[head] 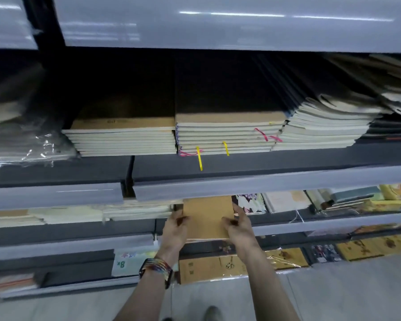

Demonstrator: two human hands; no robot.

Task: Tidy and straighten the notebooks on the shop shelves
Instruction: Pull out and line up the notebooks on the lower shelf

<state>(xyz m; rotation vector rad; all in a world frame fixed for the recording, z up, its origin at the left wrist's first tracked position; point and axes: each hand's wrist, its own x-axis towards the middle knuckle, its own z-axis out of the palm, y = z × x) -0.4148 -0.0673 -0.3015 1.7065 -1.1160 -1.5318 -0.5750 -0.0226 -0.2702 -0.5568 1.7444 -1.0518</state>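
**Both hands on a brown notebook, second shelf down**

Seen from the middle of the view, the brown notebook [207, 216] lies at six o'clock. It sits flat and half out over the front edge of its shelf [310, 224], cover up. Whether it is one book or a thin pile cannot be told.

The left hand [175, 230] grips its left edge with curled fingers. The right hand [239, 228] pinches its right edge, thumb on the cover and forefinger stretched along the side. A braided band [156, 267] circles the left wrist.

At twelve o'clock from the notebook, on the shelf above, three piles lie side by side:

- The left stack [123, 140] looks squared.
- The middle stack [225, 137] touches it and trails a yellow ribbon [199, 161] and a pink ribbon [266, 135] over its front.
- The right stack [322, 130] is fanned, its upper books set further back.

At ten o'clock sits a plastic-wrapped bundle [21, 144] — blurred. A flowered cover [250, 202] lies just beside the notebook at two o'clock. Kraft notebooks [213, 267] lie on the lowest shelf at six o'clock, with a shoe [212, 313] on the floor [333, 293] beyond them.
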